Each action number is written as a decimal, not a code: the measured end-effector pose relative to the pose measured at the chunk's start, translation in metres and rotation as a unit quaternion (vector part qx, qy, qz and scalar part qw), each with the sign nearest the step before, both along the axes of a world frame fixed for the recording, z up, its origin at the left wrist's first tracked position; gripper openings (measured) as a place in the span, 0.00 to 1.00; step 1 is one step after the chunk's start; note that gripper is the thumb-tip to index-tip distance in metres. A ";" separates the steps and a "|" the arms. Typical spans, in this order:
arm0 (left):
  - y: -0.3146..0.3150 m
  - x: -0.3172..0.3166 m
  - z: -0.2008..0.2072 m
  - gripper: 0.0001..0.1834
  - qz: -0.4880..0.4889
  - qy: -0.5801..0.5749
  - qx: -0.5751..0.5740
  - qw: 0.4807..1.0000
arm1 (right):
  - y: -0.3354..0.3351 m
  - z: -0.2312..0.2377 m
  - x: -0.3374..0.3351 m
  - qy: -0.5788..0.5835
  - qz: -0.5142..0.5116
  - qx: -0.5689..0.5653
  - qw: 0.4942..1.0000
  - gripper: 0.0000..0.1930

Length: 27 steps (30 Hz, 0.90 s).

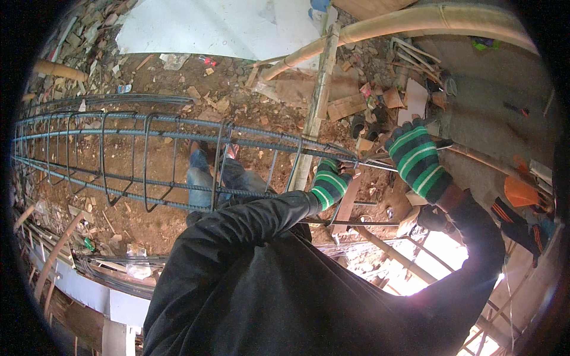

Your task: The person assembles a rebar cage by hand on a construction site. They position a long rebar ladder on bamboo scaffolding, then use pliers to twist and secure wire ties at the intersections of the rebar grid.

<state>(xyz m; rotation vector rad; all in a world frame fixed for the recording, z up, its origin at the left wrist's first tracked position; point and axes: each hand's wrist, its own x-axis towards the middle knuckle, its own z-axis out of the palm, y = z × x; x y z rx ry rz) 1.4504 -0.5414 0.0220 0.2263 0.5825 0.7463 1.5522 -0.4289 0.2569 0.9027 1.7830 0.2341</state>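
A long cage of steel rebar (178,132), with bent square stirrups spaced along it, runs from the far left to the middle. My left hand (331,184), in a green and black striped fingerless glove, is closed around the rebar at the cage's right end. Further right, my right hand (417,159) wears a matching glove. Its fingers are curled beside the tips of the bars. A dark thin piece shows at its right edge, but the palm side is hidden, so I cannot make out what it grips.
A wooden post (316,118) stands just beyond the cage. A bamboo pole (415,24) arches across the upper right. Rubble and scrap cover the brown soil (160,160). A white sheet (219,26) lies at the back, and an orange cloth (520,193) is at far right.
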 end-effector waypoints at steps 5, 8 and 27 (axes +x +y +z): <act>0.009 -0.015 0.024 0.13 -0.036 0.102 0.071 0.992 | -0.002 -0.006 -0.007 -0.004 0.031 -0.022 0.999 0.18; 0.012 -0.018 0.030 0.15 -0.022 0.103 0.065 0.992 | 0.001 -0.008 -0.007 -0.011 0.028 -0.029 0.999 0.16; 0.007 -0.017 0.024 0.13 -0.001 0.145 0.133 0.981 | 0.006 0.025 0.017 0.134 -0.049 -0.085 0.986 0.12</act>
